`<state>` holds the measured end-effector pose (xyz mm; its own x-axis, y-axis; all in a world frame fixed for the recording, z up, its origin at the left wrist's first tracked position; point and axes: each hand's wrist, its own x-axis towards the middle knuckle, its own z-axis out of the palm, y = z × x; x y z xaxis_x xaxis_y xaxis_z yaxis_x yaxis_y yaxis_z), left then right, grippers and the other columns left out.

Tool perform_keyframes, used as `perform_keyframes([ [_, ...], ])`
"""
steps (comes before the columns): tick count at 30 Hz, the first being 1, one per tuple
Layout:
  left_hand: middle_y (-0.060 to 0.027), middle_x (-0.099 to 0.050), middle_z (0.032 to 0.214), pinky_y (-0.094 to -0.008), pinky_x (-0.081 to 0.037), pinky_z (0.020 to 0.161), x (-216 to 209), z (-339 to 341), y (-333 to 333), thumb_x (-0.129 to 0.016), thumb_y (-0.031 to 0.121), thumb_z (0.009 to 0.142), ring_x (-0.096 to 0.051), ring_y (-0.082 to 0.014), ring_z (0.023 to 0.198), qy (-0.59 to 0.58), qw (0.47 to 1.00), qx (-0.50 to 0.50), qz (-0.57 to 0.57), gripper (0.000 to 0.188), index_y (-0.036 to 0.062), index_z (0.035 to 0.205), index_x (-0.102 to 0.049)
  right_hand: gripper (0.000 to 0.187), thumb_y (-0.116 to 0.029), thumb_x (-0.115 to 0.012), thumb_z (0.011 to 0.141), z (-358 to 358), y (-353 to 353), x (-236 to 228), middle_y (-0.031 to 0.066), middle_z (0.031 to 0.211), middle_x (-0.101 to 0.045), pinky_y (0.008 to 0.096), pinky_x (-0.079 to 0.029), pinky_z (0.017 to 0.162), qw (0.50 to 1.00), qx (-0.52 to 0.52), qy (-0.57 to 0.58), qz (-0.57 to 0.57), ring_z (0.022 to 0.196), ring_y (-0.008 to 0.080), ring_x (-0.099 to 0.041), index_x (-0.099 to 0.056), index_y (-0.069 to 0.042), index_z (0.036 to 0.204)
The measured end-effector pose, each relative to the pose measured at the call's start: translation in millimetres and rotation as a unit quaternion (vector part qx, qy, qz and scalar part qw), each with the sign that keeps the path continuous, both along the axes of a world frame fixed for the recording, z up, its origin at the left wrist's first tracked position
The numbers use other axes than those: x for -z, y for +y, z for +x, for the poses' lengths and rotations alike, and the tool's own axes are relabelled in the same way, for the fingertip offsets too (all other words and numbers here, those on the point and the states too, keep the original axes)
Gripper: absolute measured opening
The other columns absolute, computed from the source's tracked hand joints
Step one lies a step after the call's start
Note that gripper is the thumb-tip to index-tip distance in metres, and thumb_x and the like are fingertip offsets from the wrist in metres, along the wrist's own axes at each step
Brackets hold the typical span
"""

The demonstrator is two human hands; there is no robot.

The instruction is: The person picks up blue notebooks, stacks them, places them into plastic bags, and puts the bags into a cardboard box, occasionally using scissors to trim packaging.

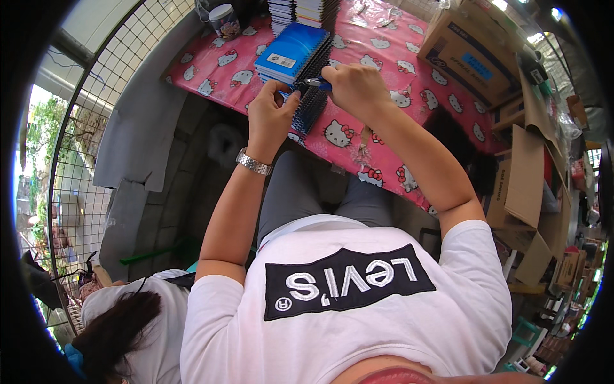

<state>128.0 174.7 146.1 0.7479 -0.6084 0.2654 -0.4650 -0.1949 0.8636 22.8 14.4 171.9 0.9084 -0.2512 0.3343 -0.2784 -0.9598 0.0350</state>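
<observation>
The right hand (pixel 355 89) was closed around a blue-handled tool (pixel 314 82), its metal head pointing left toward the near end of a notebook coil. The left hand (pixel 272 115) was partly curled, its thumb and forefinger close together at the near corner of the blue notebook (pixel 291 50); whether they pinched the coil or only rested by it could not be told. That notebook lay on top of a pile of spiral-bound ones at the near edge of the table (pixel 227 57), which wore a pink patterned cover.

Beyond the pile, two taller stacks of notebooks (pixel 309 13) stood at the far edge. To their left was a small round jar (pixel 224 22) with a pale rim; its contents were too small to identify. On the table's right side sat a large cardboard box (pixel 470 54) with a blue label, its inside hidden from view. Nearer, at the right, another cardboard box (pixel 521 182) had its flaps spread, but what it held was unclear. At the lower left sat another person (pixel 147 320) in a white top.
</observation>
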Motion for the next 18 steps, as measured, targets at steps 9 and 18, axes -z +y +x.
perform_keyframes([
  [9,0.0047,-0.047,0.063,-0.0214,-0.027,0.042,1.5,15.1,13.0,-0.067,0.021,0.088,-0.041,-0.0049,0.050,0.479,0.859,0.075,-0.164,0.018,0.0051,0.087,-0.060,0.029,-0.024,-0.074,0.076,-16.9,-8.5,19.2,0.0086,0.094,-0.064,0.0426,-0.050,0.085,0.993,-0.035,-0.111,-0.006,0.095,0.0276,-0.063,-0.061,-0.010,0.097],
  [18,0.0029,-0.052,0.070,-0.0204,-0.031,0.046,6.3,8.3,-5.6,-0.070,0.012,0.084,-0.043,-0.0053,0.053,0.250,0.964,0.054,-0.072,0.014,0.0047,0.090,-0.060,0.026,-0.022,-0.074,0.074,0.3,0.5,10.2,0.0071,0.088,-0.065,0.0400,-0.054,0.072,1.000,0.000,0.009,0.007,0.088,0.0273,-0.065,-0.058,-0.010,0.092],
])
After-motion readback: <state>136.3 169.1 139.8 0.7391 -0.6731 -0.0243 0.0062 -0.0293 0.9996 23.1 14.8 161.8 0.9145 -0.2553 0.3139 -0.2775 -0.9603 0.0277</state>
